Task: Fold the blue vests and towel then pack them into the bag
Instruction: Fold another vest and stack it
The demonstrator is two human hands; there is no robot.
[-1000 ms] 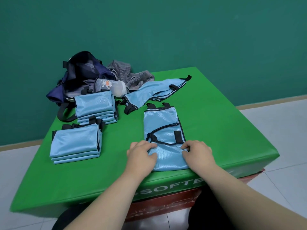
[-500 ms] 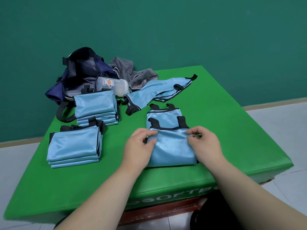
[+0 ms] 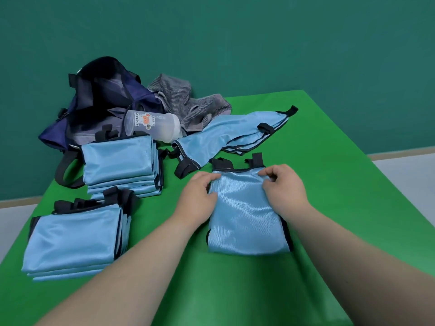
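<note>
The half-folded blue vest (image 3: 244, 222), lying near the front of the green desk (image 3: 329, 161), looks slippery. If it is let go unevenly, its fold could slide open or skew. A person's left hand (image 3: 199, 194) and right hand (image 3: 282, 187) each pinch a far corner, fingers curled, forearms stretched forward and low. The open bag (image 3: 101, 97) sits at the desk's far left.
</note>
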